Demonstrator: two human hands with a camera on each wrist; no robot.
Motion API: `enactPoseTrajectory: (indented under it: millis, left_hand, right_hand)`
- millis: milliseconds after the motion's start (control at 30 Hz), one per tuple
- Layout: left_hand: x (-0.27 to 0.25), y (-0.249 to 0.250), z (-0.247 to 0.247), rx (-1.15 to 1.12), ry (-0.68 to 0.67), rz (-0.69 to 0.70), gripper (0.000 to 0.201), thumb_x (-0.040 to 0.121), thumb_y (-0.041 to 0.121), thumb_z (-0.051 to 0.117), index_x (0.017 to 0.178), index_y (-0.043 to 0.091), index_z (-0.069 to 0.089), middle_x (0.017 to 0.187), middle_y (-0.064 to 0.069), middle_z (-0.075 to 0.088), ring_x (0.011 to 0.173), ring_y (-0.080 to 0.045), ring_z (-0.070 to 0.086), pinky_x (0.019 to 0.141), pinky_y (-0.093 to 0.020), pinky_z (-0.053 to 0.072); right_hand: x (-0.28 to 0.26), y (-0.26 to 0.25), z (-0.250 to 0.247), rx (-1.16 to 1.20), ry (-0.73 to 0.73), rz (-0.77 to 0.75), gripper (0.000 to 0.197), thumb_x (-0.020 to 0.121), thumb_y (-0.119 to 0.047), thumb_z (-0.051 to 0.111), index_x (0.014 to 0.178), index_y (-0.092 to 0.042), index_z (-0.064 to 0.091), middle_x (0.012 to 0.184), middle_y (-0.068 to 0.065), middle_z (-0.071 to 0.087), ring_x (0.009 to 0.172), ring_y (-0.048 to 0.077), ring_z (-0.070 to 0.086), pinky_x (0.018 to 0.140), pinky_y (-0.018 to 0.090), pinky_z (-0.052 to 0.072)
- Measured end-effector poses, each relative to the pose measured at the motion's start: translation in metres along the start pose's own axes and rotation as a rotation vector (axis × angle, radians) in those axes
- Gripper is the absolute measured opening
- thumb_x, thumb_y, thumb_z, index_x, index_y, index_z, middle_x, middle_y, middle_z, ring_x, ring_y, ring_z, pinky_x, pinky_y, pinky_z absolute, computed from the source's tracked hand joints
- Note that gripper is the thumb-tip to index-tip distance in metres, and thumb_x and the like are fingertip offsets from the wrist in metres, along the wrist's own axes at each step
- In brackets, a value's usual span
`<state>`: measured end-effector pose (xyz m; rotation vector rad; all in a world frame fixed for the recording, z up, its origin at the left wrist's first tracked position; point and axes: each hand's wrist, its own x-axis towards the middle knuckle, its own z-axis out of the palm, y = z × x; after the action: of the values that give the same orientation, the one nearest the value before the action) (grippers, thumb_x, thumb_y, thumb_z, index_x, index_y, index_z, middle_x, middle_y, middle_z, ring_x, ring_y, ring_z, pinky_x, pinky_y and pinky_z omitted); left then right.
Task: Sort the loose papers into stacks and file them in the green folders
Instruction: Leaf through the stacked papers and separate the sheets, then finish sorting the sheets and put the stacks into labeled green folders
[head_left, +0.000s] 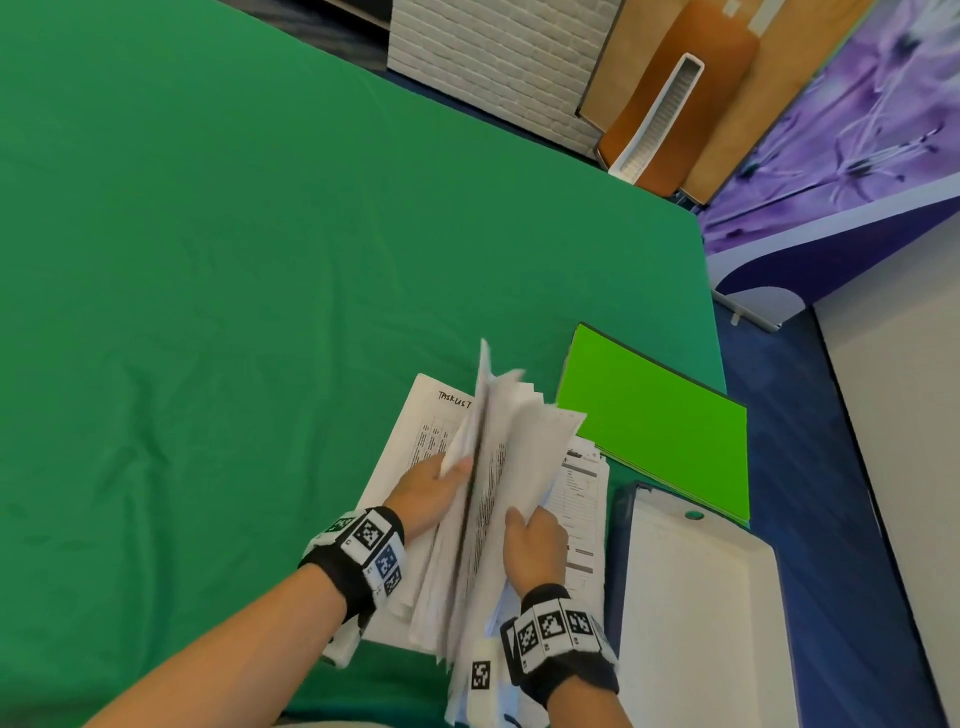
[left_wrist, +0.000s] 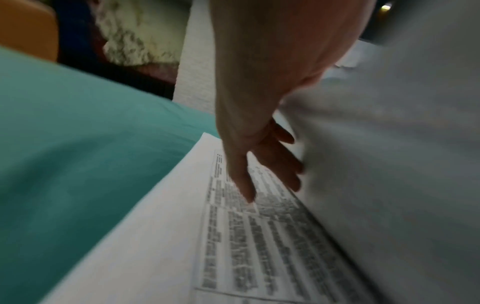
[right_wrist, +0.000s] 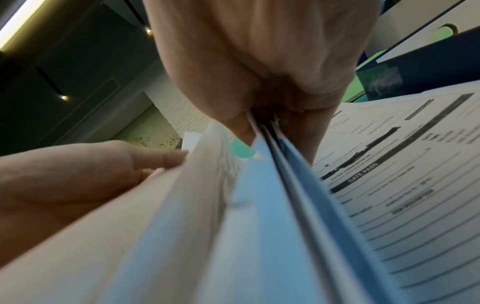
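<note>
A thick bundle of loose papers (head_left: 514, 447) stands on edge, fanned out, above the green cloth. My left hand (head_left: 431, 493) holds its left side, with fingers (left_wrist: 293, 164) laid against the sheets and the thumb hidden. My right hand (head_left: 535, 545) pinches the bundle (right_wrist: 207, 226) between thumb and fingers near its lower edge. Under the left hand lies a printed table sheet headed "TASKLIST" (head_left: 415, 431). A "GATE PASS" form (right_wrist: 402, 185) lies flat to the right. A bright green folder (head_left: 654, 431) lies closed beyond it.
A white binder with a dark blue edge (head_left: 696, 597) lies at the table's right front corner. The green cloth (head_left: 208, 312) stretches far to the left and back. The table's right edge (head_left: 719, 364) drops to a blue floor.
</note>
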<state>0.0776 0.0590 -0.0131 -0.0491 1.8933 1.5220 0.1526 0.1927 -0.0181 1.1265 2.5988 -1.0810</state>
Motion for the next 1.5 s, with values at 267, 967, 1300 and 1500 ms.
enactPoseTrajectory:
  millis: [267,967,1300,1500]
  left_hand:
    - [0.012,-0.022,0.003,0.635,0.120,-0.096,0.038,0.095,0.043,0.052,0.119,0.014,0.057,0.127,-0.005,0.055,0.113,-0.022,0.053,0.100,-0.040,0.043]
    - [-0.002,0.011,-0.002,1.430,0.267,0.098,0.029,0.090,-0.003,0.049,0.069,0.017,0.044,0.065,0.006,0.041,0.053,-0.009,0.045,0.047,-0.023,0.029]
    - [-0.007,0.019,0.021,1.386,0.210,0.119,0.016,0.092,0.004,0.057,0.084,0.014,0.048,0.069,0.005,0.045,0.051,-0.009,0.037,0.042,-0.024,0.022]
    - [-0.008,0.006,0.019,1.128,0.365,0.176,0.049,0.088,0.011,0.065,0.127,0.008,0.037,0.108,-0.009,0.055,0.067,-0.019,0.066,0.048,-0.028,0.036]
  right_hand:
    - [0.000,0.002,-0.003,0.079,0.016,0.020,0.021,0.098,-0.021,0.047,0.085,-0.009,0.058,0.087,0.005,0.059,0.092,0.029,0.058,0.083,0.031,0.044]
    - [0.001,0.005,0.006,0.018,0.041,0.002,0.029,0.100,-0.022,0.043,0.103,-0.001,0.063,0.106,0.016,0.066,0.095,0.028,0.059,0.081,0.029,0.043]
    - [-0.006,0.002,0.017,-0.068,0.163,-0.123,0.035,0.098,-0.012,0.044,0.131,-0.004,0.045,0.121,0.017,0.060,0.107,0.031,0.058,0.091,0.036,0.045]
    - [-0.016,-0.003,0.007,0.030,0.226,-0.221,0.087,0.091,0.003,0.045,0.152,-0.038,0.000,0.136,0.011,0.042,0.104,0.031,0.057,0.085,0.038,0.046]
